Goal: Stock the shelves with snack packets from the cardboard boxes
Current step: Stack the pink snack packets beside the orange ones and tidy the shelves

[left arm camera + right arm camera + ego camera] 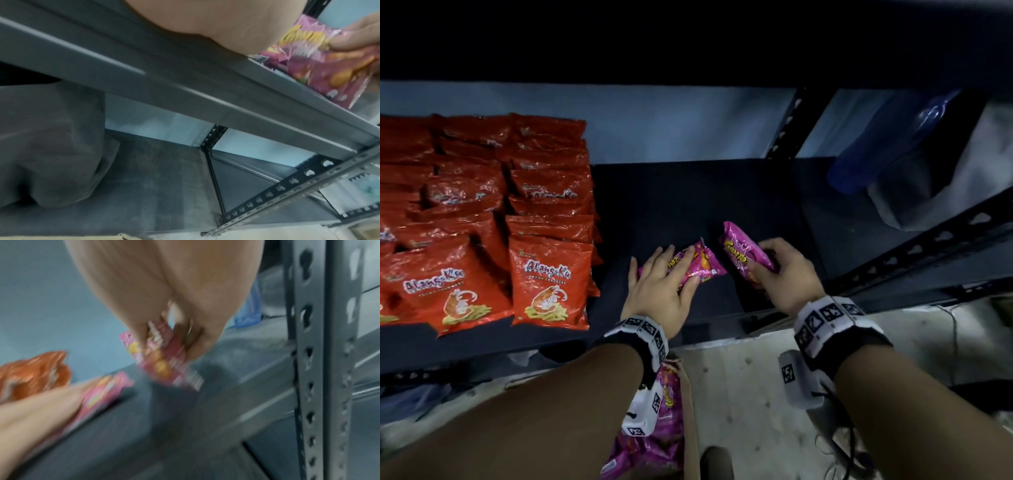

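A dark shelf board (688, 192) holds rows of red prawn-cracker packets (548, 274) on its left half. My left hand (678, 270) lies with straight fingers (357, 37) on a pink snack packet (702, 265) that rests flat on the board near the front edge. Just to its right, my right hand (762, 260) grips a second pink packet (739, 246) and holds it tilted above the board. The right wrist view, blurred, shows this packet (168, 366) pinched in my right hand (164, 340). Below the shelf, more pink packets (654, 428) lie in a cardboard box (690, 394).
Bare board stretches behind and between the hands. A perforated upright (787, 126) and a slanted perforated rail (914, 253) bound the bay on the right. Beyond them lie a blue plastic bag (893, 137) and pale cloth (945, 178). The upper shelf overhangs, dark.
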Tool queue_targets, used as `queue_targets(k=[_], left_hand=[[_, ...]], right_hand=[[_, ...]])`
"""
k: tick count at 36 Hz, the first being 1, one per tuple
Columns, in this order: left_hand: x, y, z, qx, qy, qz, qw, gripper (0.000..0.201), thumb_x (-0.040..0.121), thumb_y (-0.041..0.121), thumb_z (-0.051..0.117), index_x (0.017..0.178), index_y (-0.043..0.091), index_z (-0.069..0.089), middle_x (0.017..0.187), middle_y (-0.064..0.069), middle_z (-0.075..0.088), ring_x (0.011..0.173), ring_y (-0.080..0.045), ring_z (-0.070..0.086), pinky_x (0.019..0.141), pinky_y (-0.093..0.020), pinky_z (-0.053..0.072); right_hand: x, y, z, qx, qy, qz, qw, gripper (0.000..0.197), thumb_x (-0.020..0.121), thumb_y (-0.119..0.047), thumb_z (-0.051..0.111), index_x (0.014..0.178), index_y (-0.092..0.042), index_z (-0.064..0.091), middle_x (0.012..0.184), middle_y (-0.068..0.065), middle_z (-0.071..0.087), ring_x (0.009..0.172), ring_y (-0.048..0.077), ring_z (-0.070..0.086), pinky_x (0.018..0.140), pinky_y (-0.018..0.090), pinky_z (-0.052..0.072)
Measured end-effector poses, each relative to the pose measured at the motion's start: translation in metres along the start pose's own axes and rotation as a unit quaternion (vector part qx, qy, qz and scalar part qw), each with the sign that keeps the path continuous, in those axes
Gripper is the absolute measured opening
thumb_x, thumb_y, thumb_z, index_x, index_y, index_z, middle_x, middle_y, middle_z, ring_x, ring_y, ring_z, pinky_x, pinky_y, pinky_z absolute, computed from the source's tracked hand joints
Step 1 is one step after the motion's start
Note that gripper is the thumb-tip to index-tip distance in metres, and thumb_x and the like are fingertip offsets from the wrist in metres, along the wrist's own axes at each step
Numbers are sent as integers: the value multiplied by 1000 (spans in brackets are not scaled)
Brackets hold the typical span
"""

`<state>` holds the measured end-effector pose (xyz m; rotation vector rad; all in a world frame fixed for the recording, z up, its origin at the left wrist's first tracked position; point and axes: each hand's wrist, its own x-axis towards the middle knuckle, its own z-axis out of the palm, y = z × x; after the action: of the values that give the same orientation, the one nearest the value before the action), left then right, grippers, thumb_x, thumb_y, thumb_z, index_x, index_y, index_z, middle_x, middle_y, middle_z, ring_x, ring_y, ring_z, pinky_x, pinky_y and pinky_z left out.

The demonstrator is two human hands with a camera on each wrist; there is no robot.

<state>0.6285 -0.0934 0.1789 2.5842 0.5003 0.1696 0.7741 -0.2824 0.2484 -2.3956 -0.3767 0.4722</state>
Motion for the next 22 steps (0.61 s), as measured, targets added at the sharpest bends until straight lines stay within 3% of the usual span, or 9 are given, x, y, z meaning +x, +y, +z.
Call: queue_targets(k=[3,5,7,9,12,14,17,22], left_hand=[[0,0,0,4,0,2,1000,57,104,60,23,158,41,24,161,-4,35,153,-22,20,125,-54,-2],[0,-1,0,6,-2,0,1000,56,104,59,24,158,41,24,161,-4,35,153,-22,20,125,-55,-2],[0,-1,1,11,-1,-3,1000,56,105,57,26,158,42,22,161,-2,34,153,-21,19,125,-56,-1],[1,-1,2,17,0,-5,1000,55,105,57,27,158,42,21,162,-1,33,153,-21,19,125,-56,0],[2,0,4,30,-2,-11,999,56,106,57,26,159,43,15,163,1,32,154,-18,17,125,-54,-1],[2,0,4,40,-5,-17,999,56,106,58,23,159,44,11,163,2,30,154,-18,16,126,-54,-1],[2,1,2,50,-11,-23,998,56,106,59,18,160,44,9,164,1,28,154,-17,16,126,-52,-2],[2,3,-2,55,-26,-33,998,55,107,56,17,160,46,6,165,-1,24,154,-18,11,126,-51,-4]], right_hand=[[11,8,-5,-12,-35,8,999,15,86,-35,77,100,-34,71,90,-9,75,87,13,71,84,35,57],[19,10,-9,-45,-47,11,998,16,87,-38,77,102,-32,74,95,-7,75,94,18,71,83,33,55],[26,7,-13,-97,-57,18,994,32,90,-37,74,120,-27,71,110,1,73,105,22,68,84,26,47],[33,1,-14,-138,-50,26,989,47,94,-31,70,139,-25,58,121,4,69,113,25,64,87,23,44],[41,-4,-1,-194,-3,-1,981,48,98,-27,57,146,-27,49,134,9,60,123,32,54,100,39,48],[41,-11,11,-223,28,-7,974,49,102,-35,49,150,-25,44,141,11,52,128,35,44,102,48,43],[34,-16,28,-250,33,-13,968,61,105,-51,35,158,-22,30,153,12,41,137,34,35,106,52,35],[31,-4,39,-272,5,-20,962,67,105,-58,19,162,-25,10,166,7,22,148,30,23,114,56,25]])
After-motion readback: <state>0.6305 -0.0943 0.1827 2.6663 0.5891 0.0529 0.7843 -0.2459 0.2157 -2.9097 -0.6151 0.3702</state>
